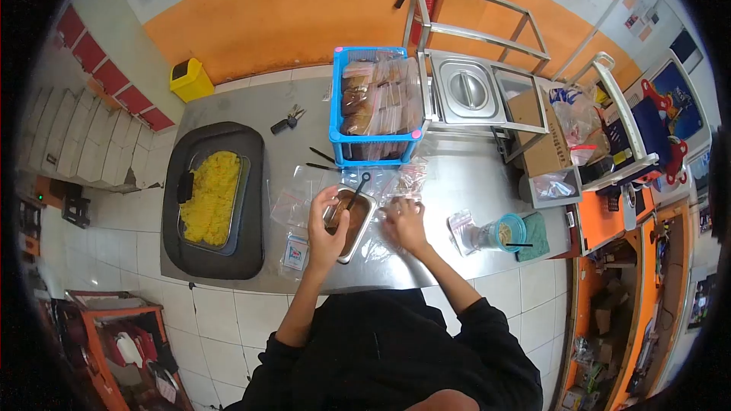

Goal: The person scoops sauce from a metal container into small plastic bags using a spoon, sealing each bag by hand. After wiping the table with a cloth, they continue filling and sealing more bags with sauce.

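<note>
A metal container (363, 237) of brown sauce or paste stands on the steel table before me, with a black spoon (359, 190) leaning in it. Over its left side is my left hand (326, 227), thumb and fingers apart, holding nothing visible. My right hand (405, 224) rests to the right of the container, on or just above clear plastic bags (375, 250); its fingertips are bent and what they may touch is too small to make out. Just beyond it lies a small filled bag (409, 180). More clear bags (288, 208) lie left of the container.
A blue crate (416, 135) full of packed brown bags stands behind the container. At left is a tray of yellow food (213, 199) on a dark mat (181, 253). A turquoise cup (505, 231), green cloth (534, 237), keys (288, 120) and lidded steel pan (466, 90) are also there.
</note>
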Demonstrator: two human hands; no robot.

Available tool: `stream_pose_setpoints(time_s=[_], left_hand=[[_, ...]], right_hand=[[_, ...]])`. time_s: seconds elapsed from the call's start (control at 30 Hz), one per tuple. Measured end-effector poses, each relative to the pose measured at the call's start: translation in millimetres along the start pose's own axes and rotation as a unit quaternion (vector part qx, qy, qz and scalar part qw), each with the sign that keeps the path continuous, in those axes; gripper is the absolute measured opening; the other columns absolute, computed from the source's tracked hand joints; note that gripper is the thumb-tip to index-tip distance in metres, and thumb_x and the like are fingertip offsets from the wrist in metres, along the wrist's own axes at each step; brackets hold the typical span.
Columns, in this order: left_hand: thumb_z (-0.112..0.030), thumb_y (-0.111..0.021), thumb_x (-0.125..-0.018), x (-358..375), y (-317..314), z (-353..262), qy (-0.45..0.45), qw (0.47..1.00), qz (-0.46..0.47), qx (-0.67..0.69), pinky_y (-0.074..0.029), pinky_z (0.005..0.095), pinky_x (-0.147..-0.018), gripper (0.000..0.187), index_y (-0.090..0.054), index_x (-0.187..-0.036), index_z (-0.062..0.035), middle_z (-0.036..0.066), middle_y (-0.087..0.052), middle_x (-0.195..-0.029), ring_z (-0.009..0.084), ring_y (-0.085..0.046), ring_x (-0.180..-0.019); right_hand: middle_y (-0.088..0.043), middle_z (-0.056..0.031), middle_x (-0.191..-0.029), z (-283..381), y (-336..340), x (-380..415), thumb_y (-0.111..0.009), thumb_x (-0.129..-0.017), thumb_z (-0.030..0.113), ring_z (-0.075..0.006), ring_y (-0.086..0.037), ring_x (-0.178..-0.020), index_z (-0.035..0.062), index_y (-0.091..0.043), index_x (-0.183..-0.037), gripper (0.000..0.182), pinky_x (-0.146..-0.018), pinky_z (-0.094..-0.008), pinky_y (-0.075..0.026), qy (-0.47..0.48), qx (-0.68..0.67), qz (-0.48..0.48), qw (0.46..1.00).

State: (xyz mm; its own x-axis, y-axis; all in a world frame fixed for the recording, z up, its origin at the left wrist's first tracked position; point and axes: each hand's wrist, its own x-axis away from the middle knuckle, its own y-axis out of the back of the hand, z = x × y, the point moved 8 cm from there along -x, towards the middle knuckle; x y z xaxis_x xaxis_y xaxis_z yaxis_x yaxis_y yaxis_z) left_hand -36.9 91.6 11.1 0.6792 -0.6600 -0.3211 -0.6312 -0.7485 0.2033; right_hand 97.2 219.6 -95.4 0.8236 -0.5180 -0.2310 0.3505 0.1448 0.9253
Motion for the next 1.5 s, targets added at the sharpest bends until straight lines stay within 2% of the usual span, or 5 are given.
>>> stream_pose_setpoints(time_s=[0.27, 0.67, 0.87, 1.07, 1.5], left_hand=[[-0.003, -0.059, -0.081, 8.9, 17.7, 6.4, 0.014, 0.999, -0.029, -0.015, -0.043, 0.0322, -0.088, 0.039, -0.047, -0.119, 0.0013, 0.013, -0.054, -0.116, 0.0202, -0.056, -0.097], [-0.002, -0.058, -0.082, 20.6, 3.3, 11.5, 0.028, 0.999, 0.024, 0.02, -0.045, 0.0291, -0.082, 0.036, -0.051, -0.117, -0.0038, 0.01, -0.058, -0.106, 0.0167, -0.058, -0.089], [-0.002, -0.057, -0.083, 27.4, 14.7, 13.5, 0.063, 0.996, 0.023, 0.06, -0.046, 0.0281, -0.081, 0.033, -0.052, -0.115, -0.0028, 0.011, -0.06, -0.101, 0.0149, -0.058, -0.088], [-0.009, -0.06, -0.086, 42.1, -15.2, 24.1, 0.111, 0.976, 0.123, 0.143, -0.045, 0.0265, -0.085, 0.034, -0.051, -0.118, -0.0013, 0.009, -0.059, -0.1, 0.0139, -0.058, -0.091], [-0.005, -0.067, -0.082, 36.1, 1.4, -1.1, 0.223, 0.925, 0.172, 0.254, -0.047, 0.022, -0.081, 0.026, -0.06, -0.106, 0.0015, 0.005, -0.063, -0.095, 0.011, -0.06, -0.091]], right_hand=[[-0.053, -0.0062, -0.114, 6.6, -25.8, 20.5, -0.068, -0.073, 0.029, -0.0286, -0.044, -0.108, 0.0168, -0.072, -0.076, 0.013, -0.09, -0.0483, -0.031, -0.079, 0.0, -0.057, 0.995], [-0.048, -0.0085, -0.126, 17.1, -47.1, 24.9, -0.061, -0.08, 0.024, -0.0288, -0.041, -0.12, 0.0078, -0.066, -0.098, 0.024, -0.096, -0.0516, -0.029, 0.004, 0.126, -0.037, 0.991], [-0.063, -0.0102, -0.104, 7.1, -9.1, 44.3, -0.055, -0.086, 0.012, -0.0246, -0.057, -0.101, 0.0033, -0.068, -0.089, 0.015, -0.093, -0.041, -0.039, -0.077, -0.14, -0.11, 0.981], [-0.066, -0.0049, -0.084, -6.4, 30.0, 51.3, -0.059, -0.088, 0.013, -0.0105, -0.061, -0.073, -0.0006, -0.066, -0.091, 0.016, -0.068, -0.0252, -0.052, -0.33, -0.671, 0.003, 0.664], [-0.064, 0.0023, -0.076, 31.1, 93.5, 5.4, -0.061, -0.088, 0.021, -0.002, -0.051, -0.068, 0.0042, -0.067, -0.087, 0.018, -0.059, -0.0183, -0.037, -0.18, -0.576, 0.099, 0.791]])
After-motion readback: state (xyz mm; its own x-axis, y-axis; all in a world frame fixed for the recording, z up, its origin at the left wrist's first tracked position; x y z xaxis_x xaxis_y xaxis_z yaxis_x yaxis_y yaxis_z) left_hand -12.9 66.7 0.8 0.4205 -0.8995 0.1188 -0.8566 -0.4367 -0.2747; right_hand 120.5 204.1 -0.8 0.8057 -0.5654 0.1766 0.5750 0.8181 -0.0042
